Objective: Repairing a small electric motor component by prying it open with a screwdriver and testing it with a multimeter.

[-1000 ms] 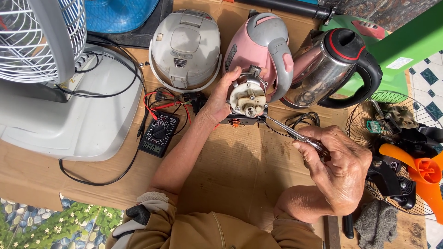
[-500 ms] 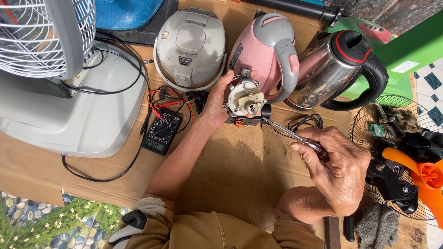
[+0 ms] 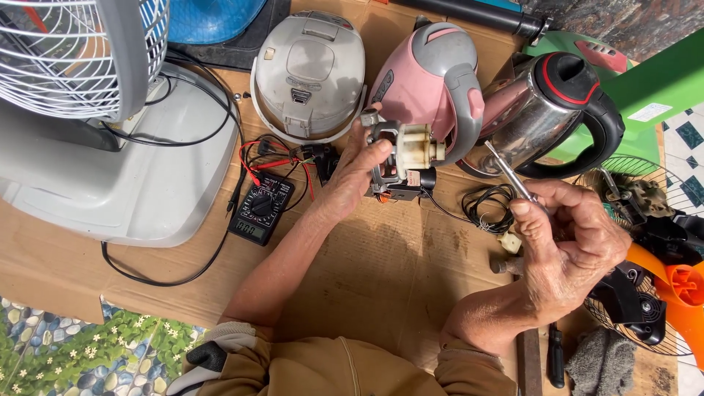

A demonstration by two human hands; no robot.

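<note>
Steel screwdriver [image 3: 507,174], pinched between thumb and fingertips of the right hand [image 3: 568,238], tip raised just right of the small motor [image 3: 402,160]. Left hand [image 3: 357,172] fingers curl around that motor, held above the cardboard, in front of the pink kettle [image 3: 429,81]. Best practice: steady the motor, seat the tip squarely before turning.

The left hand [image 3: 357,170] grips a small electric motor [image 3: 402,160] above the cardboard [image 3: 381,271], the right hand [image 3: 568,238] holds a screwdriver [image 3: 507,173] whose tip points up-left toward it, near the pink kettle [image 3: 429,77], steel kettle [image 3: 546,110], rice cooker [image 3: 308,73] and black multimeter [image 3: 261,209]
</note>
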